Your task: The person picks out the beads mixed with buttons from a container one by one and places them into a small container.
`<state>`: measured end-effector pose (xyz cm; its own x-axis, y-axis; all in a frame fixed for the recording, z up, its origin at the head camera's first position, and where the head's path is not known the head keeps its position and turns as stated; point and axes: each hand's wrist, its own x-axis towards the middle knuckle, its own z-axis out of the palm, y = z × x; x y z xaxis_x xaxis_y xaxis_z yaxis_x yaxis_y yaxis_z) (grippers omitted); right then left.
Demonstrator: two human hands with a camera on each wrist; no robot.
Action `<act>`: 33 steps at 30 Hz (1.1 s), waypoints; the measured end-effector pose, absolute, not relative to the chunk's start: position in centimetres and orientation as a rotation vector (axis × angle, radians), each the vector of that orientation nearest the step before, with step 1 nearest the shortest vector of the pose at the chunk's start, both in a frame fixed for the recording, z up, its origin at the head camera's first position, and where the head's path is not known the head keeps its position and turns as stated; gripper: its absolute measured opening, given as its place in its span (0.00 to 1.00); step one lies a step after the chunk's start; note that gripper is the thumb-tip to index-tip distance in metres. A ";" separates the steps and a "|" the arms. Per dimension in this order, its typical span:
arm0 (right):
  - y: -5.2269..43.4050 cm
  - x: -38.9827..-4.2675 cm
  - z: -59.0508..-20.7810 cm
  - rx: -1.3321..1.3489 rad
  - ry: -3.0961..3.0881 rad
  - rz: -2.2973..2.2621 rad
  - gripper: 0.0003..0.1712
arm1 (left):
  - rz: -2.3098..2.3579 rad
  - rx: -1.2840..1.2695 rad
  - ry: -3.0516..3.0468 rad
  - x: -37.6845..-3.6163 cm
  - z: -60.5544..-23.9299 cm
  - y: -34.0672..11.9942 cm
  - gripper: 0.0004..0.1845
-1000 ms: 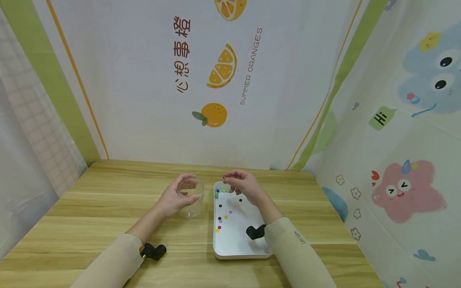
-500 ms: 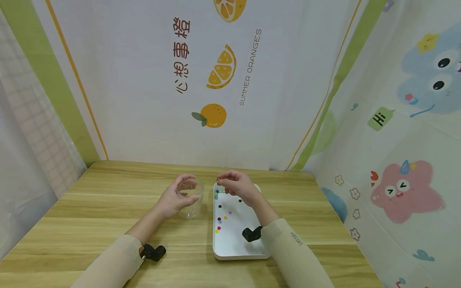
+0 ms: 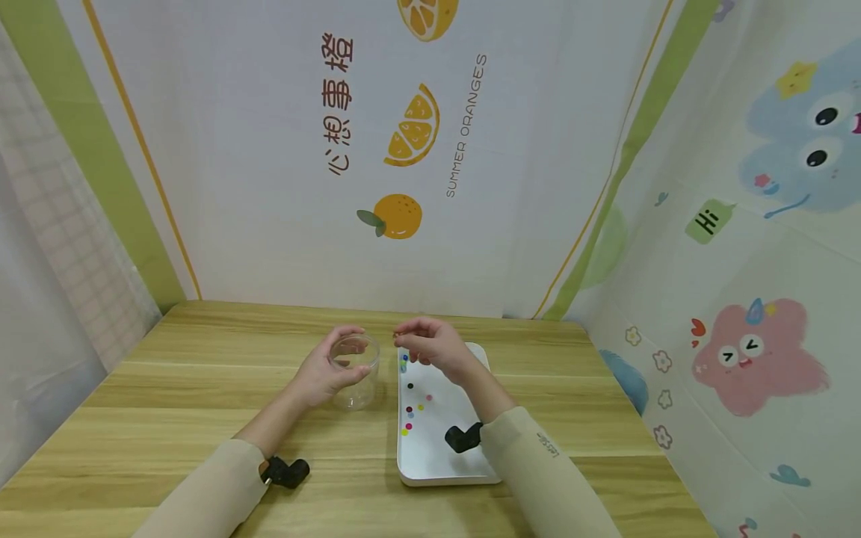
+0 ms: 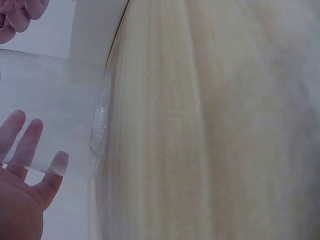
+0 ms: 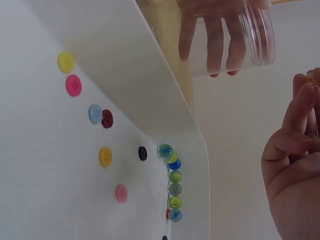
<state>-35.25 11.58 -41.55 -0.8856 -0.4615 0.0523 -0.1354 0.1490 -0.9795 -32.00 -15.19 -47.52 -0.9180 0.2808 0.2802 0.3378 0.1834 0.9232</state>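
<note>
1. My left hand [image 3: 324, 379] is clamped round the clear jar [image 3: 355, 394], thumb across the near side and fingers round the far side, close under the rim.
2. The clear jar is upright, its long axis vertical, its lidless mouth facing up. It is smooth and see-through, with screw ridges at the neck; I see nothing inside it. Whether its base touches the table [image 3: 202, 373] I cannot tell.
3. The relation that counts most, I judge: the jar's mouth lies just left of my right hand [image 3: 433, 347], at 9 o'clock, dipping slightly towards 8. The gap between is small, and the right wrist view suggests my fingertips are a little above the rim.
4. In that right hand, thumb and forefinger are together on an orange piece [image 5: 312, 76]. It is tiny and looks glassy; my fingers cover most of it, so I cannot tell its full shape.
5. Under my right hand and wrist, at 4 o'clock from the jar, sits the white tray [image 3: 437, 465], its long side running roughly 12 to 6 o'clock. Shiny marbles [image 5: 175, 177] in blue, green and yellow line up by its far wall, at 11 o'clock; flat coloured buttons [image 5: 105, 156] lie scattered from 10 down to 8 o'clock.
</note>
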 end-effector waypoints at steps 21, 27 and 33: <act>9.7 -34.8 -41.0 -0.660 2.238 -1.680 0.14 | -1.836 -0.632 -2.392 -32.1 -47.6 -15.2 0.37; 9.2 -34.7 -40.6 -0.677 2.251 -1.664 0.15 | -1.823 -0.629 -2.401 -32.1 -47.7 -15.2 0.37; 8.1 -34.7 -40.1 -0.718 2.284 -1.633 0.14 | -1.823 -0.629 -2.401 -32.0 -47.6 -15.2 0.36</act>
<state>-34.70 8.07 -40.13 -0.8496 -0.5206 0.0851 -0.2490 0.2537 -0.9347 -32.02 -15.24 -47.62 -0.9148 0.2817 0.2896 0.3546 0.2163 0.9097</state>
